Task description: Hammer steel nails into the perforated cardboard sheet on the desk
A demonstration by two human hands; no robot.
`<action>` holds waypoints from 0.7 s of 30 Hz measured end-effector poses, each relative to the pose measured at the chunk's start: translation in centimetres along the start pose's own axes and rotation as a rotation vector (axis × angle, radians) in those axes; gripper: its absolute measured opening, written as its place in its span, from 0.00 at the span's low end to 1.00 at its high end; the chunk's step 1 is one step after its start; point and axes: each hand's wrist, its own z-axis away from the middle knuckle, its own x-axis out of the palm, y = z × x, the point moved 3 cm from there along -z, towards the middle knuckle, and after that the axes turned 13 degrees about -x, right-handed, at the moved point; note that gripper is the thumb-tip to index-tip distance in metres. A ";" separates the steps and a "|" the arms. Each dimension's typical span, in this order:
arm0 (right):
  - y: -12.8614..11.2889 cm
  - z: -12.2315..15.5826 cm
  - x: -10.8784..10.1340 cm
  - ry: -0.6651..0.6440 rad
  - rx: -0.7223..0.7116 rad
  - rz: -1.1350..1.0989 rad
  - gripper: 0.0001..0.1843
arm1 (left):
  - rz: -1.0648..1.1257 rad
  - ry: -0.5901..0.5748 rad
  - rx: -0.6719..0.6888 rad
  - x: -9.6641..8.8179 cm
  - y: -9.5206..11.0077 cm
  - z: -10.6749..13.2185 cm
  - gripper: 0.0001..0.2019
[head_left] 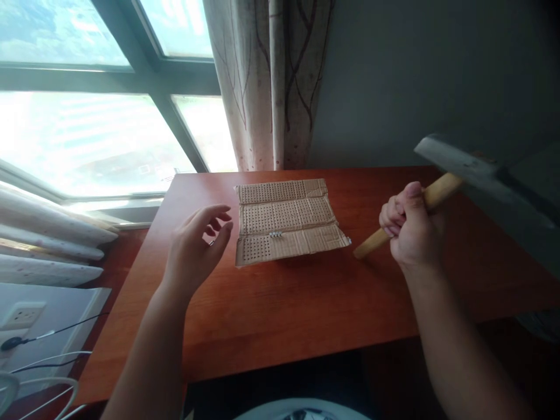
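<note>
My right hand [409,227] is closed round the wooden handle of a hammer [441,189], whose grey metal head is raised to the right, above the table. My left hand [199,248] hovers open to the left of a flattened piece of cardboard [286,221], fingers loosely curved, holding nothing I can make out. The cardboard is punched with rows of small holes and lies on the red-brown wooden table [280,309]. A few small metal nails [276,234] stand in it near the lower fold.
A patterned curtain [280,81] hangs behind the table against a grey wall. A large window [100,99] fills the left. Rolled white material [48,233] lies on the sill. A wall socket and cables [26,332] sit at the lower left.
</note>
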 end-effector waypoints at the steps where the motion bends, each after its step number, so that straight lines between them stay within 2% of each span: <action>1: 0.2 0.0 0.0 0.016 -0.027 -0.002 0.29 | -0.012 0.008 -0.034 -0.1 -0.7 0.2 0.12; 5: 0.5 0.0 0.0 0.021 -0.063 -0.013 0.26 | -0.087 0.031 -0.130 -0.7 -3.0 0.9 0.12; 9: 0.7 -0.2 -0.3 -0.098 0.005 -0.060 0.19 | -0.273 -0.001 -0.239 -1.4 -5.7 1.8 0.12; 12: 0.6 -0.3 -0.6 -0.172 -0.020 -0.020 0.25 | -0.423 -0.052 -0.267 -1.9 -7.2 2.6 0.13; 15: 0.4 -0.1 -0.7 -0.156 -0.061 0.005 0.28 | -0.511 -0.106 -0.275 -2.1 -7.4 3.5 0.13; 21: 0.7 -0.1 -0.2 -0.098 0.002 -0.050 0.29 | -0.655 -0.159 -0.250 -1.3 -5.7 4.4 0.13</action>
